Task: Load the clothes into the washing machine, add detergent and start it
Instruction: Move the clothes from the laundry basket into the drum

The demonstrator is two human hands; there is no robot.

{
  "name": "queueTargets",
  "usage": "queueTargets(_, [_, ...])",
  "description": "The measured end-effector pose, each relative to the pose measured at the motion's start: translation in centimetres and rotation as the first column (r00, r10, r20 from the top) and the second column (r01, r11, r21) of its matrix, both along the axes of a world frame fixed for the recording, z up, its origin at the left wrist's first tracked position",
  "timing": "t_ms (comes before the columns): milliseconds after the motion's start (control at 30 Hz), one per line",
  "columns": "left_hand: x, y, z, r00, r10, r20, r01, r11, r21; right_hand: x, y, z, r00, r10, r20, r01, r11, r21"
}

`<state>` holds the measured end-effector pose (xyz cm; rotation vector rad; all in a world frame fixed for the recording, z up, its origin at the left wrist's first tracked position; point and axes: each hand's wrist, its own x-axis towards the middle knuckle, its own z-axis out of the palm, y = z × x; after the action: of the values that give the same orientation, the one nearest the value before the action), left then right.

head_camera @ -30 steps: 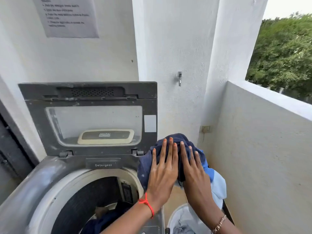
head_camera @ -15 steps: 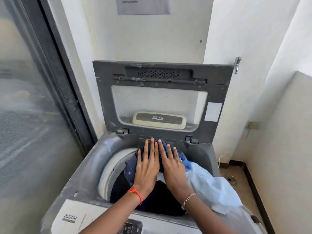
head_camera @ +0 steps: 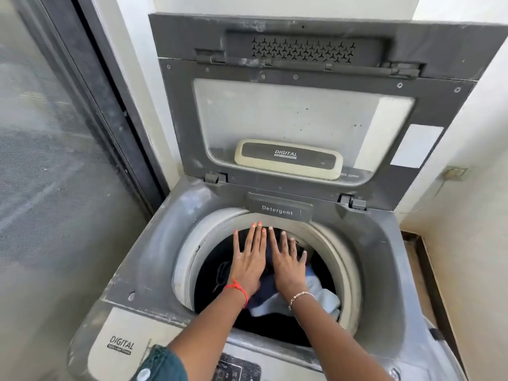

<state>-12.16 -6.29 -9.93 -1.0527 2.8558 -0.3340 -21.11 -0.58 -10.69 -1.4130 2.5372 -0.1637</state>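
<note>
Clothes going into the drum, loading nearly done

Left hand and right hand, fingers spread flat, rest on the clothes inside the washing machine; detergent drawer shut, starting presumably remains.

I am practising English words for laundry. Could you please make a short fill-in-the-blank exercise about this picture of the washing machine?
1. The lid of the washing machine stands ____.
2. The label on the small flap behind the drum opening reads ____.
3. The left hand and the right hand lie flat, fingers spread, on the clothes inside the ____.
4. The left wrist wears a ____ thread.

Missing words: open; Detergent; drum; red
</note>
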Motion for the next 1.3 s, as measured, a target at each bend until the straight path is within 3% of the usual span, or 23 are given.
queueTargets(133, [-1.4, 0.9, 1.1, 0.998, -0.038, -0.057, 0.038, 0.999, -0.002, -1.8, 1.3, 1.1, 0.999, 0.004, 0.036, -0.002, 0.999, -0.053])
queueTargets(233, [-3.6, 2.5, 2.3, 0.980, -0.109, -0.167, 0.104, 0.994, -0.034, -4.0, 3.6, 3.4, 0.998, 0.005, 0.070, 0.010, 0.977, -0.213])
queueTargets(333, [-6.7, 5.1, 4.7, 0.921, -0.237, -0.308, 0.227, 0.971, -0.069, -6.6, 7.5, 6.4, 0.993, -0.005, 0.120, 0.060, 0.884, -0.464])
queueTargets(433, [-10.6, 9.1, 7.5, 0.857, -0.298, -0.421, 0.326, 0.945, -0.007, -10.0, 13.0, 8.9, 0.976, -0.128, 0.176, 0.213, 0.730, -0.649])
queueTargets(533, [-15.2, 14.1, 9.4, 0.784, -0.338, -0.521, 0.427, 0.902, 0.057, -14.2, 19.0, 9.4, 0.926, -0.302, 0.228, 0.373, 0.623, -0.688])
queueTargets(633, [-20.3, 18.9, 9.6, 0.738, -0.339, -0.584, 0.473, 0.877, 0.089, -18.1, 24.4, 7.3, 0.872, -0.402, 0.278, 0.480, 0.593, -0.646])
queueTargets(700, [-23.9, 21.5, 8.1, 0.753, -0.356, -0.553, 0.486, 0.868, 0.103, -19.9, 27.9, 4.8, 0.847, -0.431, 0.311, 0.527, 0.605, -0.597])
queueTargets(867, [-30.9, 26.0, -1.5, 0.840, -0.358, -0.408, 0.474, 0.849, 0.232, -22.3, 35.1, -4.7, 0.832, -0.440, 0.337, 0.551, 0.722, -0.418])
queueTargets(967, [-31.9, 28.0, -9.1, 0.888, -0.352, -0.297, 0.438, 0.844, 0.309, -23.6, 37.7, -11.5, 0.815, -0.440, 0.377, 0.557, 0.774, -0.300])
queueTargets(1067, [-31.1, 29.5, -18.0, 0.896, -0.405, -0.180, 0.442, 0.848, 0.294, -24.7, 39.1, -19.2, 0.804, -0.415, 0.426, 0.528, 0.827, -0.191])
queueTargets(1200, [-30.2, 30.3, -29.7, 0.925, -0.378, -0.034, 0.362, 0.852, 0.378, -26.1, 39.5, -30.1, 0.868, -0.296, 0.400, 0.356, 0.931, -0.084])
queueTargets(1300, [-29.7, 30.1, -38.2, 0.931, -0.347, 0.111, 0.263, 0.851, 0.454, -27.1, 39.2, -37.8, 0.952, -0.151, 0.266, 0.163, 0.986, -0.024])
